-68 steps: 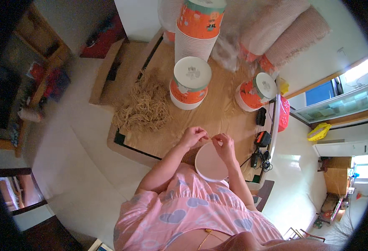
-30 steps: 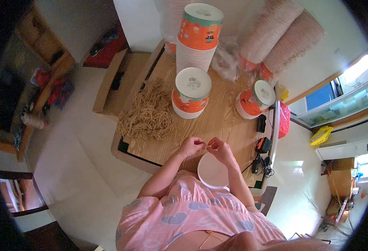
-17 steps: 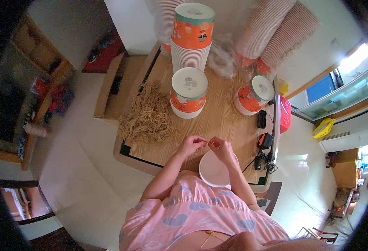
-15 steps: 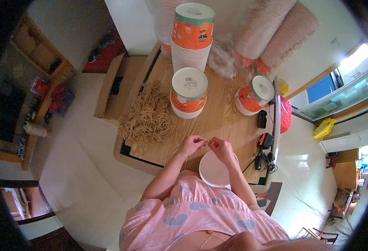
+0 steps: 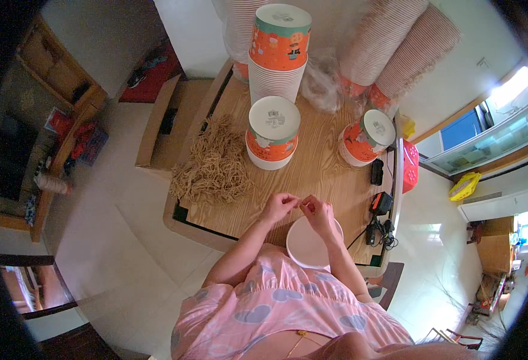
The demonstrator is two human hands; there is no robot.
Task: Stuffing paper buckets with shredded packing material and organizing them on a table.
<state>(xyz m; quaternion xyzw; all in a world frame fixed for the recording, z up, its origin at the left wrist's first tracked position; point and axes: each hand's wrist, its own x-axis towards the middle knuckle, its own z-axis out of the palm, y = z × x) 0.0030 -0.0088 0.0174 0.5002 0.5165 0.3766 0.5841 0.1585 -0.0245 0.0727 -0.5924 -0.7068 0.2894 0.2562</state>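
Both my hands meet in front of me above the near part of the wooden table (image 5: 315, 171). The fingers of my left hand (image 5: 279, 207) are pinched together, close to the fingertips of my right hand (image 5: 316, 213), which are pinched too. Whatever lies between the fingertips is too small to make out. Under my right hand, a round white paper tub (image 5: 309, 249) rests at the table's near edge against my pink dress. Left of my hands lies a loose heap of tan crinkled strands (image 5: 216, 165), like twine or shredded paper.
Ahead stand an orange and green upturned tub (image 5: 273, 129), a tall stack of tubs (image 5: 280, 54) and another tub (image 5: 369, 138) to the right. Bagged tub stacks (image 5: 384, 42) lean at the back. Black adapters with cables (image 5: 381, 231) lie right; an open cardboard box (image 5: 180, 120) sits left.
My hands stay nearly in place, their fingertips shifting only slightly. The whole view has moved a little; the objects on the table have not moved.
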